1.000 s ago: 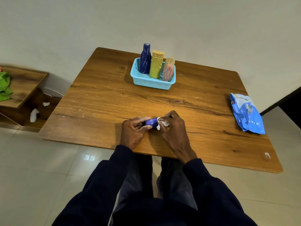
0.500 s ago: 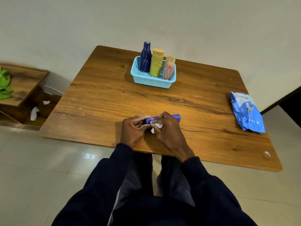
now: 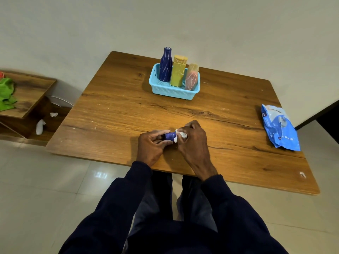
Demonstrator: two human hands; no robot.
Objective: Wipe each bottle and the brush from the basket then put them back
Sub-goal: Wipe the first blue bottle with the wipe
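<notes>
Motion since 0.5 s ago amounts to 1 wiping stroke. The right hand was then drawn in toward the left hand, with the far tip of the purple brush poking out past its knuckles. Now it covers that tip again, and only a short purple stub shows between the 2 hands. That reads as back-and-forth rubbing along the shaft, so this item's wipe looks underway rather than finished.

The left hand pinches its end between thumb and fingers. The right hand's fingers curl round the white wipe and the shaft inside it.

The brush sits over the near edge of the table. Its long axis runs left to right, roughly level, with the hidden end pointing right. Which end bears bristles cannot be told.

3 bottles stand upright in the blue basket, well apart from the hands.
</notes>
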